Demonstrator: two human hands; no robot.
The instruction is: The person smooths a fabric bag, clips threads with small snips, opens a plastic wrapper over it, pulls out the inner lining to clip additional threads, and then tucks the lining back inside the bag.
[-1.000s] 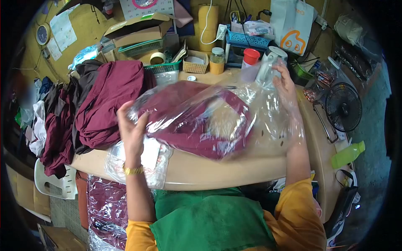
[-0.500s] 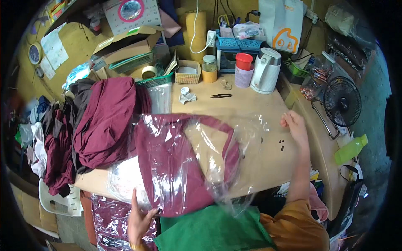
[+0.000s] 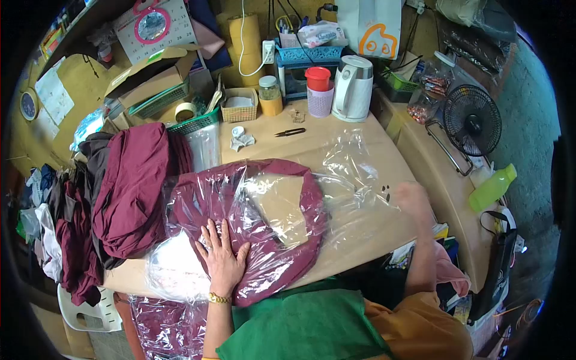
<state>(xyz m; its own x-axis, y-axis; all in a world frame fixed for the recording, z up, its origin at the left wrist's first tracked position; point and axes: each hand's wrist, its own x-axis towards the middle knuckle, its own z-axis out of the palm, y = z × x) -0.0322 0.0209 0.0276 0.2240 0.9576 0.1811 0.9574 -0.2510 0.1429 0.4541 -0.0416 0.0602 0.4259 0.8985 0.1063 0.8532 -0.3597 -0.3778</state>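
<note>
My left hand [image 3: 223, 257] lies flat with its fingers spread on a clear plastic bag [image 3: 360, 174]. Inside the bag is a folded maroon garment [image 3: 279, 255], with a tan panel [image 3: 279, 207] showing in the middle of it. The bag's loose part stretches right across the table. Near that right end is my right hand [image 3: 414, 201], smeared by motion, so its fingers and anything in them cannot be made out. A white sheet or packet [image 3: 177, 267] in clear plastic lies left of my left hand.
Maroon garments [image 3: 129, 186] are heaped at the table's left. Small black scissors or snips [image 3: 290, 132] lie toward the back, by a jar [image 3: 269, 96], a lidded cup [image 3: 320, 99] and a white kettle [image 3: 352, 90]. A fan [image 3: 471, 120] and green bottle [image 3: 492, 188] stand right.
My left hand has moved from the bag's near left edge onto its top. My right hand has come lower. The bag has settled flatter on the table, and the view has shifted.
</note>
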